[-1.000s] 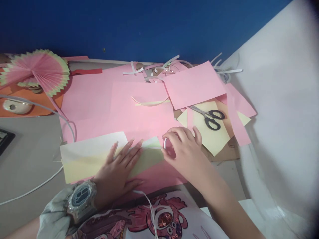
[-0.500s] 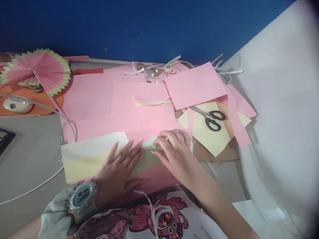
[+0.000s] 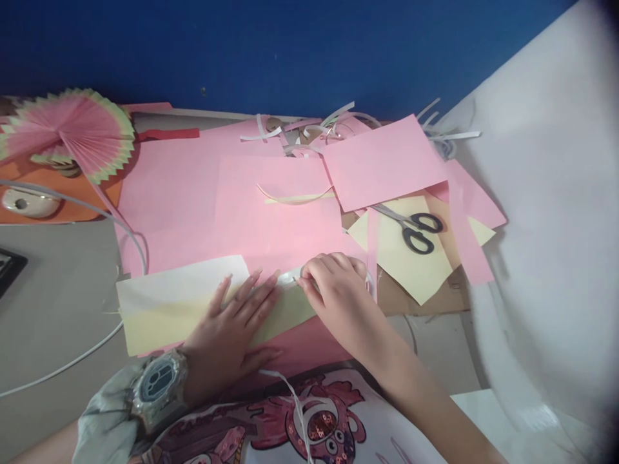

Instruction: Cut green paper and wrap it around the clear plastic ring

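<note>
My left hand (image 3: 236, 322) lies flat with its fingers spread, pressing on a pale yellow paper (image 3: 164, 325). The paper's left part has a white band along the top. At the paper's upper edge my right hand (image 3: 338, 290) is closed in a pinch on a shiny whitish strip (image 3: 289, 277) that looks like tape. Beside that hand a curved white edge (image 3: 370, 283) shows, mostly hidden. Pink sheets (image 3: 178, 200) lie beneath and beyond the yellow paper. A thin curved paper strip (image 3: 294, 201) rests on them.
Black-handled scissors (image 3: 418, 232) lie on yellow paper at right, near a pink sheet (image 3: 384, 164) and cut strips (image 3: 333, 119). A pleated pink-and-green paper fan (image 3: 72, 132), a computer mouse (image 3: 31, 202) and a cable (image 3: 97, 206) are at left. A blue wall (image 3: 290, 58) stands behind.
My right hand's fingers have curled in tighter, pinching the whitish strip, and more of the strip shows between the hands. My left hand stays in place on the yellow paper.
</note>
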`<state>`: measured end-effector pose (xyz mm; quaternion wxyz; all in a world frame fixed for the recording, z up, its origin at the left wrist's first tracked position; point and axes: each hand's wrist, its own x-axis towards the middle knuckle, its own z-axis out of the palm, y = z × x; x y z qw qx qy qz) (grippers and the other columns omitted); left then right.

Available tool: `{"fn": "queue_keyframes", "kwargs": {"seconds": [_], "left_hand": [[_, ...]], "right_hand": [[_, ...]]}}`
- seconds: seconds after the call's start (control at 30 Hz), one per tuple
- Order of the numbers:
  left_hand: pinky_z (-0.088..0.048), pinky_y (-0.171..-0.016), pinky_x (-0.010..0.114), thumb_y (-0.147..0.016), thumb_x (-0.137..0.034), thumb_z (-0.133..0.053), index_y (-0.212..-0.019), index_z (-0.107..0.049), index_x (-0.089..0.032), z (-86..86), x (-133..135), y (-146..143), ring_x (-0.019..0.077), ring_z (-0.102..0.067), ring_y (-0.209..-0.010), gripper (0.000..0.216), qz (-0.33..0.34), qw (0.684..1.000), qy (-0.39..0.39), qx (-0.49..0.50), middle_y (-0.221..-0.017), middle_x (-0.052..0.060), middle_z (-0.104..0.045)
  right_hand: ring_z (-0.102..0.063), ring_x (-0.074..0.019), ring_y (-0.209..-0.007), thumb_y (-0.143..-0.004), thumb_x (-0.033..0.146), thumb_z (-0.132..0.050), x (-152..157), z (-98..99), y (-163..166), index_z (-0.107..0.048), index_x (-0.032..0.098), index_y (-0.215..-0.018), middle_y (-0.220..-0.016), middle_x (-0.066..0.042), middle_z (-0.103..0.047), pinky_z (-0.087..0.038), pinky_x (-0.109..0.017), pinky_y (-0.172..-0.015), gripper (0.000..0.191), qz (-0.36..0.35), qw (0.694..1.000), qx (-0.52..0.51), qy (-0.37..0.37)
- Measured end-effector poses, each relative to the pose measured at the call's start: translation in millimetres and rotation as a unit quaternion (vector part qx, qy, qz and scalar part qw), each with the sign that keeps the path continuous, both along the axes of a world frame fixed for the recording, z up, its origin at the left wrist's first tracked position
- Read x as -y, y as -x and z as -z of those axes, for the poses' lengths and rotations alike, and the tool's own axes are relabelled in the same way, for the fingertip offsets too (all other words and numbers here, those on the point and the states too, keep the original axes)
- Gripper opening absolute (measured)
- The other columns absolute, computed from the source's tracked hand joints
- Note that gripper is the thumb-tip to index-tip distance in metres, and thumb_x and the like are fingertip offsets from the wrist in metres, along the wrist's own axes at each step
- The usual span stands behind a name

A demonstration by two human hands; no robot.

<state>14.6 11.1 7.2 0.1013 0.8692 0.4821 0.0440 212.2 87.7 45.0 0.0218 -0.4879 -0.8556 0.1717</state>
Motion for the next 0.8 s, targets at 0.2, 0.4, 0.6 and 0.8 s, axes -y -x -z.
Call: {"fn": "queue_keyframes", "kwargs": {"seconds": [0.2,0.4,0.6,0.8], "left_hand": [[0.005,-0.112,0.049,-0.083,-0.066,-0.036,-0.144,-0.021,-0.028,-2.3,-0.9,1.2,0.0246,-0.011,-0.140,0.073,0.003,1.000,0.013,-0.009,-0.151,0.001,-0.019],[0.005,-0.113,0.048,-0.082,-0.066,-0.036,-0.143,-0.022,-0.029,-0.6,-1.3,0.6,0.0241,-0.010,-0.140,0.073,-0.002,1.000,0.016,-0.010,-0.151,0.001,-0.020],[0.005,-0.113,0.048,-0.082,-0.066,-0.036,-0.143,-0.023,-0.029,-0.3,1.5,0.6,0.0249,-0.012,-0.140,0.073,-0.007,1.000,0.019,-0.010,-0.151,0.000,-0.021],[0.006,-0.113,0.049,-0.082,-0.067,-0.036,-0.143,-0.023,-0.029,0.8,1.9,0.4,0.0245,-0.014,-0.140,0.073,-0.010,1.000,0.019,-0.009,-0.151,0.000,-0.018]], "right_hand": [[-0.048,-0.0160,-0.083,-0.090,0.017,-0.045,-3.0,0.8,-2.9,-0.047,0.019,-0.080,-0.081,0.001,-0.056,-0.029,-0.032,-0.077,0.010,-0.007,0.999,-0.020,0.031],[-0.049,-0.0160,-0.083,-0.088,0.025,-0.053,-3.5,3.7,-2.8,-0.050,0.020,-0.093,-0.085,0.001,-0.057,-0.030,-0.033,-0.079,0.008,0.021,0.997,-0.058,0.048],[-0.048,-0.0172,-0.084,-0.089,0.028,-0.049,-4.1,3.8,-1.0,-0.052,0.020,-0.080,-0.083,0.000,-0.055,-0.029,-0.033,-0.078,0.012,0.006,0.998,-0.023,0.056],[-0.046,-0.0173,-0.082,-0.089,0.025,-0.049,-2.7,9.1,1.8,-0.050,0.020,-0.076,-0.082,0.000,-0.054,-0.029,-0.033,-0.076,0.013,0.009,1.000,-0.018,0.020]]}}
